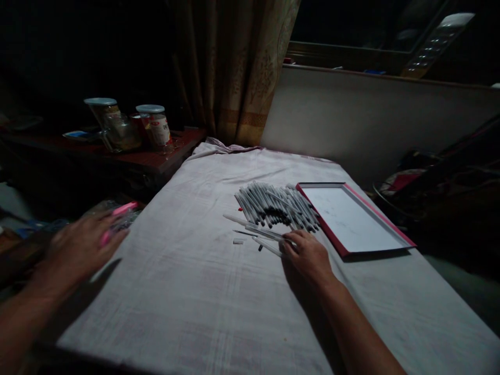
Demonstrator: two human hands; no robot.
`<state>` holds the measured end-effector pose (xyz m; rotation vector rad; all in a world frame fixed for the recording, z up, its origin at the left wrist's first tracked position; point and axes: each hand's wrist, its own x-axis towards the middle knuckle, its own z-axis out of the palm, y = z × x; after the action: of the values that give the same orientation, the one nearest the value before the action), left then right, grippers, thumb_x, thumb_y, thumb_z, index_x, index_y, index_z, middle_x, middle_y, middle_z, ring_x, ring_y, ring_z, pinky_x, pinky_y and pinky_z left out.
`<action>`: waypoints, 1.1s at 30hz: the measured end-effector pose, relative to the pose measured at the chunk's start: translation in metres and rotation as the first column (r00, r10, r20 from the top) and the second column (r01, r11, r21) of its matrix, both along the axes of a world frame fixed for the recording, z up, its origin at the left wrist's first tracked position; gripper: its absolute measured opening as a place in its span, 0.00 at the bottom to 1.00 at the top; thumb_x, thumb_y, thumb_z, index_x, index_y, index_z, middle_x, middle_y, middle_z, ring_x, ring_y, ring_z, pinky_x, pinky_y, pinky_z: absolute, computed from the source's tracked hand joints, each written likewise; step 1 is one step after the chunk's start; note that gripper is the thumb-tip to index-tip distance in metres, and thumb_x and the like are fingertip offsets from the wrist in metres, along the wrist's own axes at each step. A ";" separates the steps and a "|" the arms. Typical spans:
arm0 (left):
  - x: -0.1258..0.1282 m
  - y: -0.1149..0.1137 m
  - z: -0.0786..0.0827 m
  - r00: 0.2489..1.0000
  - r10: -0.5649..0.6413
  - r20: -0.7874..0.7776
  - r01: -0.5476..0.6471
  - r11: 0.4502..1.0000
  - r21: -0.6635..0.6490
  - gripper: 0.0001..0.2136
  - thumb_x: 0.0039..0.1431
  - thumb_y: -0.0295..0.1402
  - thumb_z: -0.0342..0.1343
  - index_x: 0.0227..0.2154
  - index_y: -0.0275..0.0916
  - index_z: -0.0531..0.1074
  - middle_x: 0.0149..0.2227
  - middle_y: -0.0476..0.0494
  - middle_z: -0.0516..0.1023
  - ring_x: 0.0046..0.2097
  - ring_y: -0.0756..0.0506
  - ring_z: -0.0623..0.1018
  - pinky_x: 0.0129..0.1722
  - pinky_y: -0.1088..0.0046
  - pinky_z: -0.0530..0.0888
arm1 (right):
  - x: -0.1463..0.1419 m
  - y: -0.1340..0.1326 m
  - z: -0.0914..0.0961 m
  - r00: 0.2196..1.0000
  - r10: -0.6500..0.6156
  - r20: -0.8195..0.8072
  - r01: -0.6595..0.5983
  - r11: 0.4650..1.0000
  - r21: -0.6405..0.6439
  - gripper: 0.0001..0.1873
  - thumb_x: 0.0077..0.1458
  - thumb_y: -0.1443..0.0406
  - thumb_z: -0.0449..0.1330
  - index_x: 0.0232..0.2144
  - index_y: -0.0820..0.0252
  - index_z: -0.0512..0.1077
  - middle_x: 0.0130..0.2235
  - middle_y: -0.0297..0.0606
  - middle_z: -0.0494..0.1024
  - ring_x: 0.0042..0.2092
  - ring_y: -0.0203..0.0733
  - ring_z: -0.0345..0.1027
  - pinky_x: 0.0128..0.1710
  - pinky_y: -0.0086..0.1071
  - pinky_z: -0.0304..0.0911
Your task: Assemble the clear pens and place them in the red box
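My left hand [84,245], blurred, is beyond the table's left edge. Its fingers close around a bright pink object [125,208] whose kind I cannot make out. On the white cloth my right hand [310,258] has its fingers bent over the ends of clear-barrelled pens [267,233], gripping at least one. Just behind lies a fanned pile of grey-white pens with black tips [269,200]. A thin refill [244,233], a small pale cap [238,241], a black piece [260,248] and a red piece [240,209] lie loose left of my right hand.
A shallow red-rimmed box lid [351,219] with a white inside rests right of the pile. Jars [158,127] and a glass pitcher [119,133] stand on a dark side table [164,161] at the back left. Behind are a curtain [234,67] and a wall [332,114].
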<state>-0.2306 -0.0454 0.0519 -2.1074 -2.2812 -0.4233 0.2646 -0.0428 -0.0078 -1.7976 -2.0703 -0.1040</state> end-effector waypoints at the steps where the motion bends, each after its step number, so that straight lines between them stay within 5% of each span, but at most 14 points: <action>1: 0.033 0.007 0.001 0.995 -0.097 0.001 0.097 0.995 0.007 0.26 0.59 0.45 0.47 0.52 0.32 0.71 0.58 0.31 0.71 0.60 0.30 0.67 0.60 0.51 0.59 | -0.002 0.000 0.002 0.998 -0.008 0.058 0.010 0.999 -0.032 0.09 0.57 0.64 0.59 0.35 0.55 0.79 0.39 0.41 0.81 0.41 0.48 0.75 0.36 0.36 0.67; 4: 0.125 0.022 -0.009 0.913 -0.392 0.109 0.381 0.918 0.109 0.16 0.60 0.42 0.50 0.42 0.38 0.77 0.46 0.35 0.80 0.50 0.35 0.75 0.54 0.57 0.65 | -0.005 -0.001 0.007 0.985 -0.032 0.169 0.053 0.991 -0.125 0.07 0.58 0.64 0.60 0.34 0.55 0.79 0.36 0.41 0.80 0.40 0.48 0.74 0.34 0.34 0.65; 8: 0.209 0.026 -0.029 0.710 -0.702 0.056 0.683 0.706 0.187 0.11 0.65 0.35 0.49 0.33 0.39 0.76 0.35 0.41 0.80 0.40 0.41 0.76 0.45 0.61 0.70 | 0.000 -0.006 0.009 0.992 -0.040 0.117 0.064 0.977 -0.203 0.09 0.60 0.64 0.57 0.36 0.58 0.78 0.38 0.43 0.80 0.41 0.48 0.74 0.36 0.34 0.65; 12: 0.250 0.024 -0.037 0.656 -0.745 -0.124 0.714 0.558 0.422 0.11 0.65 0.33 0.52 0.47 0.38 0.74 0.51 0.35 0.76 0.54 0.38 0.72 0.52 0.58 0.68 | 0.006 -0.014 0.008 0.985 0.013 -0.173 -0.042 0.986 -0.164 0.13 0.61 0.65 0.53 0.41 0.59 0.76 0.40 0.44 0.81 0.40 0.47 0.76 0.39 0.36 0.67; 14: 0.257 0.024 -0.040 0.665 -0.719 -0.202 0.709 0.523 0.473 0.14 0.65 0.34 0.52 0.52 0.38 0.70 0.55 0.35 0.74 0.57 0.37 0.70 0.57 0.54 0.64 | 0.003 -0.016 0.009 0.925 0.105 -0.365 -0.151 0.983 -0.100 0.13 0.60 0.64 0.53 0.41 0.58 0.77 0.41 0.44 0.82 0.41 0.47 0.76 0.41 0.37 0.68; 17: 0.257 0.025 -0.046 0.647 -0.730 -0.223 0.742 0.534 0.405 0.10 0.68 0.34 0.48 0.45 0.38 0.72 0.41 0.41 0.79 0.43 0.41 0.76 0.49 0.59 0.69 | -0.008 -0.017 0.009 0.745 0.168 -0.646 -0.251 0.967 -0.039 0.11 0.58 0.62 0.57 0.37 0.57 0.78 0.39 0.42 0.82 0.41 0.46 0.76 0.43 0.37 0.68; 22: 0.247 0.022 -0.059 0.646 -0.746 -0.162 0.749 0.578 0.324 0.12 0.70 0.33 0.42 0.37 0.38 0.69 0.29 0.46 0.74 0.31 0.45 0.74 0.31 0.69 0.69 | -0.022 -0.015 0.004 0.285 -0.127 -0.950 -0.248 0.948 -0.201 0.14 0.49 0.59 0.65 0.39 0.58 0.77 0.30 0.35 0.79 0.30 0.38 0.72 0.29 0.31 0.67; 24: 0.244 0.022 -0.062 0.651 -0.747 -0.134 0.743 0.590 0.317 0.11 0.71 0.34 0.42 0.37 0.38 0.68 0.28 0.47 0.73 0.30 0.46 0.73 0.30 0.71 0.68 | -0.023 -0.014 0.001 0.173 -0.200 -0.964 -0.266 0.933 -0.241 0.16 0.45 0.59 0.68 0.37 0.59 0.77 0.28 0.34 0.77 0.28 0.36 0.71 0.28 0.29 0.66; 27: 0.244 0.022 -0.064 0.651 -0.749 -0.122 0.742 0.593 0.313 0.11 0.71 0.34 0.41 0.37 0.39 0.68 0.27 0.48 0.72 0.29 0.46 0.72 0.29 0.71 0.67 | -0.022 -0.014 0.000 0.160 -0.236 -0.959 -0.262 0.926 -0.272 0.13 0.46 0.59 0.68 0.33 0.61 0.77 0.27 0.34 0.77 0.27 0.35 0.70 0.28 0.28 0.65; 33: 0.247 0.023 -0.064 0.623 -0.779 -0.067 0.760 0.584 0.284 0.10 0.70 0.34 0.43 0.38 0.39 0.68 0.28 0.48 0.73 0.29 0.46 0.73 0.30 0.71 0.68 | -0.021 -0.015 0.006 0.409 -0.159 -0.899 -0.202 0.945 -0.259 0.11 0.54 0.61 0.60 0.25 0.61 0.75 0.23 0.33 0.75 0.25 0.34 0.67 0.26 0.27 0.62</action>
<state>0.0167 -0.0227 -0.0116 -2.8204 -1.0465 -0.7710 0.2437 -0.0575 -0.0019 -1.4082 -1.2703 1.0930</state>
